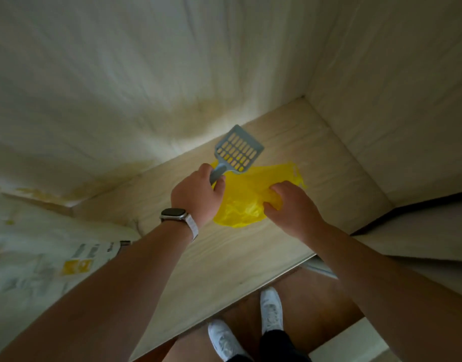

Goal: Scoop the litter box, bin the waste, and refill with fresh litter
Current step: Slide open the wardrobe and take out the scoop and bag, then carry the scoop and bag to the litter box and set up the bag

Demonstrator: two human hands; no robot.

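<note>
1. Nearest, two white shoes (271, 308) stand on a brown floor (318, 296), just in front of the edge of a pale wooden tabletop (224, 270).
2. At the left, a white printed sack (41, 257) with yellow marks lies on this tabletop; its print is too blurred to read.
3. Both bare forearms reach forward over the tabletop. The left wrist carries a dark square watch (173, 214) on a light strap.
4. The left hand (198, 194) has its grip clamped on the handle of a grey-blue plastic slotted scoop (237, 152), whose head is lifted above the tabletop and points away.
5. The right hand (292, 207) has its grip clamped on a crumpled yellow plastic bag (240, 205), which lies on the tabletop between the two hands, partly under the scoop.
6. Farthest, pale wood-grain walls (120, 87) close the tabletop behind and at the right.
</note>
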